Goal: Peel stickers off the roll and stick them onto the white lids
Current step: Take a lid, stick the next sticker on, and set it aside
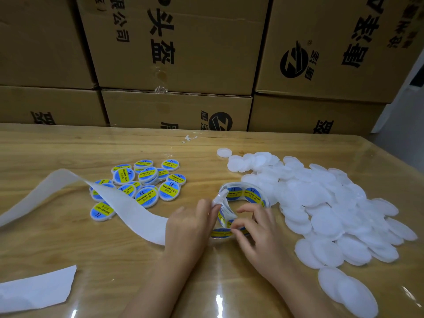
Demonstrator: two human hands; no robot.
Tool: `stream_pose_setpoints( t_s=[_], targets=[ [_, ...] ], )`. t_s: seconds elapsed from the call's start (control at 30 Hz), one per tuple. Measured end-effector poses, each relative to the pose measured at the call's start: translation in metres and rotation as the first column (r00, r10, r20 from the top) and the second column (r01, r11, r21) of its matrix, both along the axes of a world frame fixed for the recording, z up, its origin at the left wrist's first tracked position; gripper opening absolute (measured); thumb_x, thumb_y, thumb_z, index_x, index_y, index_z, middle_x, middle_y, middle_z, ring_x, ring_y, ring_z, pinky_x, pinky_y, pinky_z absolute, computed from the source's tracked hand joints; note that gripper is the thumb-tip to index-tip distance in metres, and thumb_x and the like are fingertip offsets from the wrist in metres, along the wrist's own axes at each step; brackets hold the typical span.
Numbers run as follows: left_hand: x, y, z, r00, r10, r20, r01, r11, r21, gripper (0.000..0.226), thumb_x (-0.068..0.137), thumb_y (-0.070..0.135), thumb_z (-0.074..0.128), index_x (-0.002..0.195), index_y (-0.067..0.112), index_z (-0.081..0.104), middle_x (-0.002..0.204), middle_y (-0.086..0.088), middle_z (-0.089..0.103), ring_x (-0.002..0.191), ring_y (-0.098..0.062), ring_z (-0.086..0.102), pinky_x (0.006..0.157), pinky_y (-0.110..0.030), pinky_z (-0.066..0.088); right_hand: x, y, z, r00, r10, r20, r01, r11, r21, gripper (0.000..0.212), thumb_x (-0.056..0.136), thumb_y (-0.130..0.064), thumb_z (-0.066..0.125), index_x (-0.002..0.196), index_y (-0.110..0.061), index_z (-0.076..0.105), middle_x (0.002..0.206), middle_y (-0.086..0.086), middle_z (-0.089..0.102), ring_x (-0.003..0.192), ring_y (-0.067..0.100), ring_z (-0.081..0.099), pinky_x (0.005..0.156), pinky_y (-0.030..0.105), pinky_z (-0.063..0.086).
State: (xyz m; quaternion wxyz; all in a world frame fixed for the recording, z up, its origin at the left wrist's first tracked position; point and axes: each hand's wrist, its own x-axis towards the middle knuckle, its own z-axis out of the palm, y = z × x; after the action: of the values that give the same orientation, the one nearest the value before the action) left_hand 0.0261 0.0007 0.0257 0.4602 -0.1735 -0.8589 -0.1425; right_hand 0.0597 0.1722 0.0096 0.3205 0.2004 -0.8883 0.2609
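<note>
Ok, left hand [190, 226] pinches the spent white backing-paper strip [137, 216]. Right hand [254, 228] nips a sticker edge on the loose coil of blue-yellow round stickers [243, 193] btwn both hands. Prob. thin, floppy, tacky, so lift by the rim only. Heap of plain white plastic lids [332, 203] sits just right of right hand.

— Where was there room on the table [68, 148]?
— Along the back, under the boxes [176, 109], and at the near edge right of the paper scrap [39, 292].
— The sides?
— Right was walled by the plain lids [332, 203]. Left, the stickered lids [142, 182] lay with the liner [137, 216] arching over them. A bare lane ran between both heaps, with the roll [252, 193] at its near end.
</note>
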Motion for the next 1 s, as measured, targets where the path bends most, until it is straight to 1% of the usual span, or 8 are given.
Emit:
stream_pose_setpoints(
  t_s=[0.17, 0.23, 0.27, 0.4, 0.5, 0.67, 0.87, 1.0],
  targets=[
    [0.005, 0.001, -0.001, 0.939, -0.149, 0.310, 0.051, 0.952, 0.302, 0.035, 0.092, 0.045, 0.051, 0.074, 0.014, 0.056, 0.038, 0.007, 0.040, 0.039, -0.021, 0.047, 0.036, -0.025, 0.031, 0.004, -0.002, 0.002, 0.999, 0.042, 0.029, -0.042, 0.999, -0.029, 0.011, 0.084, -0.027, 0.059, 0.087, -0.018, 0.066, 0.110, -0.005, 0.052, 0.096, -0.001, 0.034, 0.090, 0.009, 0.029],
    [0.003, 0.001, -0.003, 0.867, -0.265, 0.423, 0.035, 0.878, 0.478, 0.024, 0.089, 0.045, 0.053, 0.077, 0.025, 0.052, 0.039, 0.010, 0.045, 0.052, -0.015, 0.051, 0.042, -0.024, 0.030, 0.003, -0.002, 0.001, 0.998, 0.055, 0.006, -0.055, 0.998, -0.017, 0.010, 0.082, -0.024, 0.065, 0.090, -0.019, 0.067, 0.110, -0.004, 0.053, 0.094, -0.001, 0.033, 0.089, 0.009, 0.030],
    [0.001, 0.002, -0.003, 0.815, -0.346, 0.464, 0.029, 0.825, 0.565, 0.020, 0.088, 0.046, 0.053, 0.076, 0.030, 0.050, 0.042, 0.012, 0.050, 0.050, -0.011, 0.050, 0.044, -0.022, 0.031, 0.003, -0.003, 0.001, 0.998, 0.062, -0.007, -0.062, 0.998, -0.009, 0.011, 0.080, -0.021, 0.068, 0.092, -0.019, 0.068, 0.110, -0.003, 0.054, 0.094, 0.000, 0.034, 0.090, 0.010, 0.030],
    [0.000, 0.009, -0.005, 0.687, -0.576, 0.443, 0.048, 0.645, 0.763, 0.017, 0.090, 0.036, 0.057, 0.075, 0.027, 0.054, 0.041, 0.007, 0.050, 0.042, -0.004, 0.043, 0.047, -0.016, 0.034, 0.002, -0.006, 0.000, 0.997, 0.078, -0.028, -0.079, 0.996, -0.036, 0.015, 0.078, -0.012, 0.071, 0.092, -0.016, 0.070, 0.105, 0.003, 0.053, 0.086, 0.007, 0.042, 0.083, 0.014, 0.035],
    [0.002, 0.013, -0.007, 0.637, -0.641, 0.429, 0.048, 0.588, 0.808, 0.017, 0.091, 0.031, 0.058, 0.077, 0.021, 0.055, 0.041, 0.006, 0.050, 0.042, -0.004, 0.044, 0.046, -0.014, 0.034, 0.005, -0.009, -0.001, 0.990, 0.140, 0.005, -0.139, 0.987, -0.082, 0.009, 0.084, -0.011, 0.067, 0.092, -0.014, 0.068, 0.101, 0.001, 0.047, 0.083, 0.010, 0.049, 0.078, 0.018, 0.042],
    [0.002, 0.014, -0.014, 0.615, -0.638, 0.462, 0.058, 0.622, 0.781, 0.015, 0.091, 0.031, 0.057, 0.079, 0.023, 0.056, 0.041, 0.008, 0.054, 0.042, -0.002, 0.049, 0.047, -0.013, 0.035, 0.008, -0.014, 0.002, 0.964, 0.246, 0.098, -0.234, 0.965, -0.121, 0.011, 0.093, -0.018, 0.055, 0.092, -0.013, 0.064, 0.094, -0.003, 0.052, 0.085, 0.009, 0.053, 0.077, 0.024, 0.046],
    [-0.001, 0.011, -0.022, 0.604, -0.622, 0.498, 0.064, 0.660, 0.748, 0.015, 0.091, 0.037, 0.056, 0.080, 0.026, 0.054, 0.042, 0.008, 0.051, 0.042, -0.004, 0.045, 0.050, -0.020, 0.036, 0.011, -0.015, 0.005, 0.940, 0.307, 0.147, -0.285, 0.946, -0.152, 0.011, 0.094, -0.018, 0.055, 0.091, -0.013, 0.064, 0.090, -0.006, 0.058, 0.085, 0.008, 0.055, 0.077, 0.024, 0.046],
    [-0.001, 0.010, -0.021, 0.563, -0.617, 0.550, 0.081, 0.704, 0.706, 0.018, 0.090, 0.040, 0.055, 0.083, 0.025, 0.055, 0.049, 0.005, 0.058, 0.052, -0.012, 0.056, 0.063, -0.035, 0.046, 0.013, -0.018, 0.008, 0.934, 0.324, 0.152, -0.298, 0.939, -0.169, 0.010, 0.091, -0.018, 0.059, 0.097, -0.018, 0.067, 0.089, -0.007, 0.058, 0.082, 0.004, 0.053, 0.073, 0.021, 0.047]
  ],
)
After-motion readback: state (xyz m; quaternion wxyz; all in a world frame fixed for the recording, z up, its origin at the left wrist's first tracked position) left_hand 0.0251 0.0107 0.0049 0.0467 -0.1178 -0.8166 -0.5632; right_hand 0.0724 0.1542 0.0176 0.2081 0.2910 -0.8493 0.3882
